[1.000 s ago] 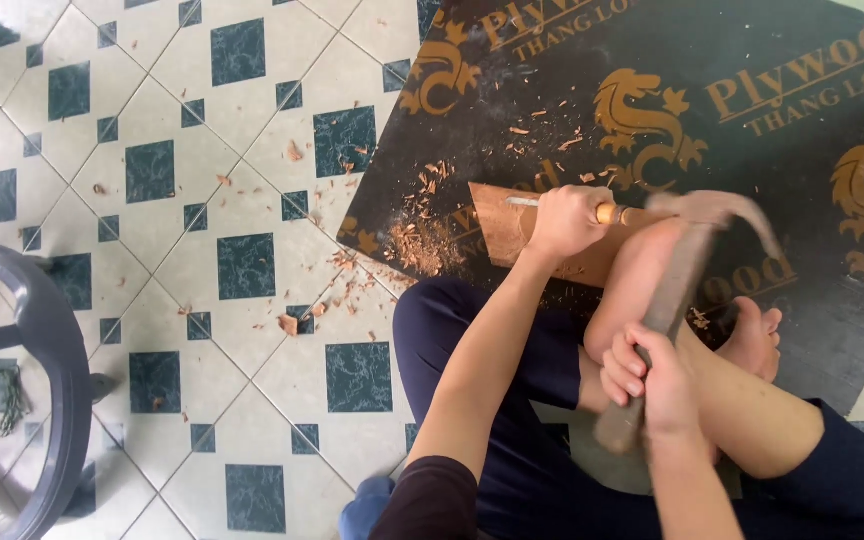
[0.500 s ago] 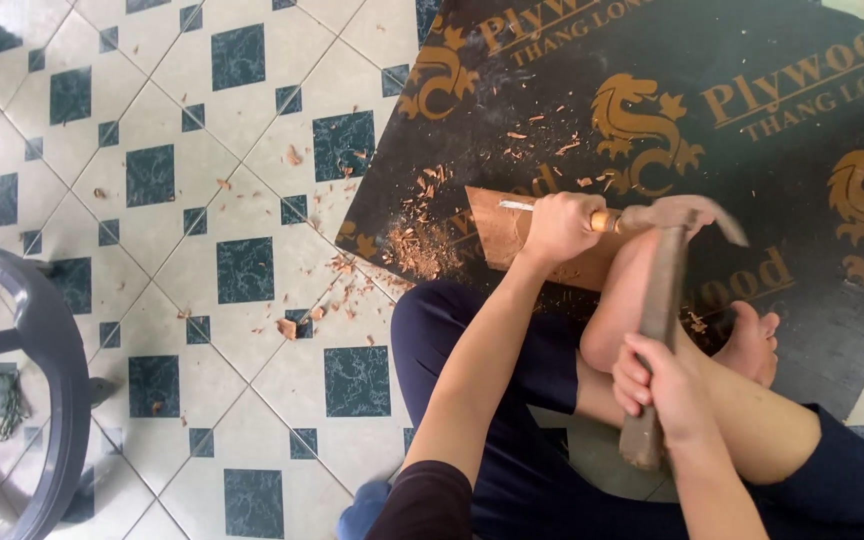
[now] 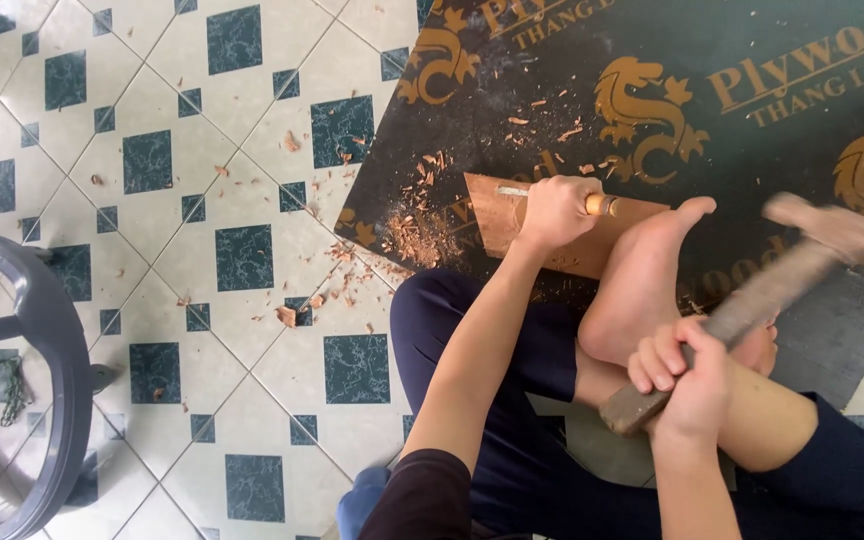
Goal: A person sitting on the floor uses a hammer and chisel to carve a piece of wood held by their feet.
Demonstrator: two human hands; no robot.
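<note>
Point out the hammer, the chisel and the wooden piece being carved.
hammer [image 3: 762,295]: head view, on the middle of its wooden handle.
chisel [image 3: 512,191]: head view, on the metal blade left of the left hand.
wooden piece [image 3: 487,215]: head view, on its bare brown face near the left edge.

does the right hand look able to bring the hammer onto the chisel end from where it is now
Probably yes. The right hand holds the hammer raised to the right of the chisel, held by the left hand. Only the bare foot lies close beneath that path.
</note>
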